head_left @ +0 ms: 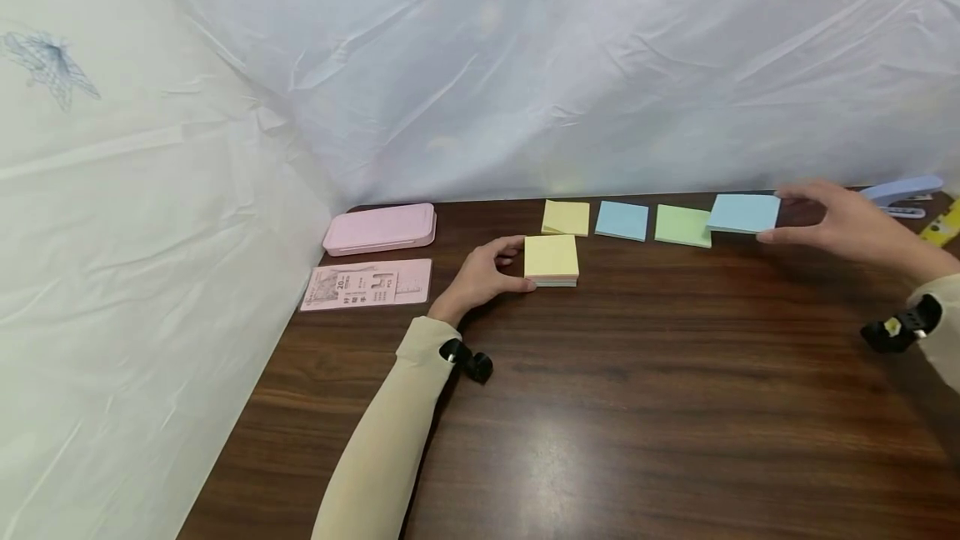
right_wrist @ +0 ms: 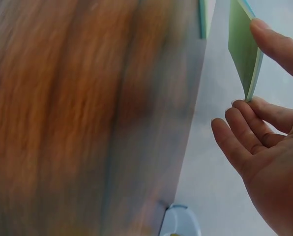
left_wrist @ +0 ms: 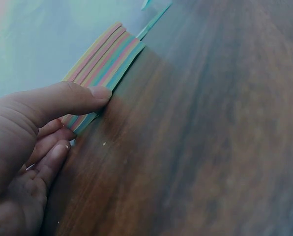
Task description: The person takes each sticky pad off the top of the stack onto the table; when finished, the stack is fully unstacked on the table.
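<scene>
Fingers of right hand [head_left: 847, 223] pinch one blue pad [head_left: 744, 212]; left hand [head_left: 487, 273] pinches one stack [head_left: 551, 260].

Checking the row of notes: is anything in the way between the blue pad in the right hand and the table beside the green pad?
Nothing visible: the blue pad overlaps the green pad's right edge; beyond it is bare table.

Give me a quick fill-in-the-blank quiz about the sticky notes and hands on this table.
1. The left hand holds a thick pad whose top sheet is ____.
2. The right hand holds a thin pad coloured ____.
3. The pink case lies to the ____ of the pads.

Missing words: yellow; blue; left
</scene>
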Available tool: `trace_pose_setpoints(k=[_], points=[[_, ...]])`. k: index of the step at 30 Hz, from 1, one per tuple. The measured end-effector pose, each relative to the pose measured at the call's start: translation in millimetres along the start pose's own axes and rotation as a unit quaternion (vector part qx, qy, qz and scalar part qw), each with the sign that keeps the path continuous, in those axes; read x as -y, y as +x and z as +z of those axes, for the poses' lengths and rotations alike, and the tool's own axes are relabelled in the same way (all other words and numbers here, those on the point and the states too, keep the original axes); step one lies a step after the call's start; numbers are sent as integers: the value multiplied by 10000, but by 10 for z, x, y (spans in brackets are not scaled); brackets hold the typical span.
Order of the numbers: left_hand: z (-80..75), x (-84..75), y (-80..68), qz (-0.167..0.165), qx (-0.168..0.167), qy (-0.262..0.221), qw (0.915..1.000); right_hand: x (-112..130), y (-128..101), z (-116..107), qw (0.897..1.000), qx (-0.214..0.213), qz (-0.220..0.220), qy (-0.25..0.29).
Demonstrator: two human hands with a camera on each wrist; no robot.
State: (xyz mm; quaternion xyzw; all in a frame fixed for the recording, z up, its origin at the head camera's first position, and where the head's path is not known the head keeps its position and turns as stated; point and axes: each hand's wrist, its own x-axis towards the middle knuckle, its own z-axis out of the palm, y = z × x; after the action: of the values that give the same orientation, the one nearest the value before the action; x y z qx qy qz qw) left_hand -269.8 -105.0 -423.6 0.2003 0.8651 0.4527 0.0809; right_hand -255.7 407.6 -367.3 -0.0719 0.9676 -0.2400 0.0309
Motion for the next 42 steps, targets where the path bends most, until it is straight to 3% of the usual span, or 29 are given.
trace_pose_setpoints(k=[7,21,29,36,42], points=[[-1,2,2,-14,-1,41,10000,-160,5,-6,9996,10,124,-237],[-7,31,6,10,-21,25,10000,-284,120,29,9966,680,-38,-460],[-3,21,-2,46,-11,35,10000,-337,175,30,9948,846,-207,-528],[9,32,18,17,-22,43,10000,-306,190,-2,9949,810,-162,-577],[4,37,5,-47,-22,29,10000,-59,197,12,9965,443,-554,-434]])
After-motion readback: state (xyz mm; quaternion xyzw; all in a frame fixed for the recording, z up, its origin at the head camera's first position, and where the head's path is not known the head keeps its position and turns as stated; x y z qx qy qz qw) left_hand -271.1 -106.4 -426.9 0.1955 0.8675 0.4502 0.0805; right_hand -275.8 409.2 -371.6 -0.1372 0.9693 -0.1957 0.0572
